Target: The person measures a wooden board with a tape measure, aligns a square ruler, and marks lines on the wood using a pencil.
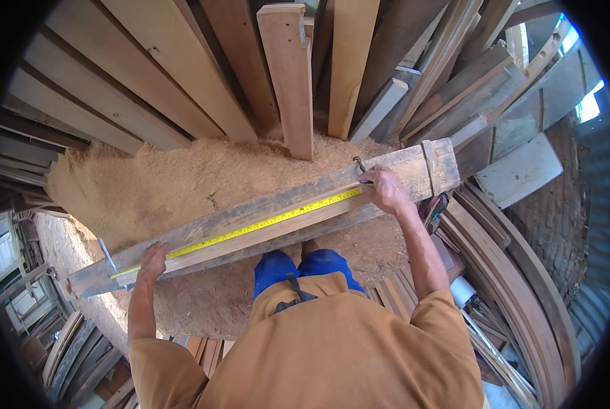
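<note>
From the head camera we look down on a long weathered plank lying across in front of us, above a heap of sawdust. Its long axis runs from low on our left up to high on our right, so the right end points away and up toward the stacked boards leaning behind it. A yellow tape measure is stretched along the plank's near edge, following the same slant. Our left hand rests on the lower left end of the plank, fingers pressed together and laid flat over the tape's end. Our right hand sits near the upper right end, fingers curled and pinching the tape against the wood; we cannot tell whether it also holds a pencil. A metal square sticks out just beside the left hand.
</note>
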Tool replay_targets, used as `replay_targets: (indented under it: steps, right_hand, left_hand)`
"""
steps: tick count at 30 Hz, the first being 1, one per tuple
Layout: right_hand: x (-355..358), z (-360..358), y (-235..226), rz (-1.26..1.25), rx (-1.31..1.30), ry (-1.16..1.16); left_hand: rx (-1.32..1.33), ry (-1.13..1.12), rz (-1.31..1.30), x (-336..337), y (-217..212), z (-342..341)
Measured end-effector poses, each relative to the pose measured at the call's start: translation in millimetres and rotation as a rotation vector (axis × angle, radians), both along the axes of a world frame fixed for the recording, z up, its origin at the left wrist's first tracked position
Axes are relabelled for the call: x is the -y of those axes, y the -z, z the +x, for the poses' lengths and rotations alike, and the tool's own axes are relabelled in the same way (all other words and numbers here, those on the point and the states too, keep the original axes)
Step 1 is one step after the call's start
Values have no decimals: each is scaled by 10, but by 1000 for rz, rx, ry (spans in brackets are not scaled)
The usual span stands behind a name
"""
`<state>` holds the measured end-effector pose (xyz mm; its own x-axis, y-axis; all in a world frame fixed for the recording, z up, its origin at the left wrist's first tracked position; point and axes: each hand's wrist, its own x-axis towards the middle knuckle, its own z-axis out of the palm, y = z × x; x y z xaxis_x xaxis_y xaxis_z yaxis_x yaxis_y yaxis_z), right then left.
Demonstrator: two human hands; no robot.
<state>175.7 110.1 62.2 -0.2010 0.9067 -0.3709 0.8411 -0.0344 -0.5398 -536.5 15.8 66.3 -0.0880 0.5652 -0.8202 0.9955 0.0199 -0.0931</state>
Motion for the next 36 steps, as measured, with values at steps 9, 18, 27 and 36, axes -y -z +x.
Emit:
replay_targets:
  steps: [9, 18, 27, 36]
  right_hand:
    - [143, -11, 112, 38, -3, -1]
    - [213, -45, 184, 131, -29, 8]
    - [81, -103, 95, -3, 144, -34]
    - [-1, -362, 152, 85, 149, -65]
  left_hand:
    - [44, -60, 125, -5, -13, 60]
    - [17, 73, 143, 154, 147, -256]
    - [35, 138, 163, 96, 140, -202]
    - [-54, 53, 250, 472, 88, -585]
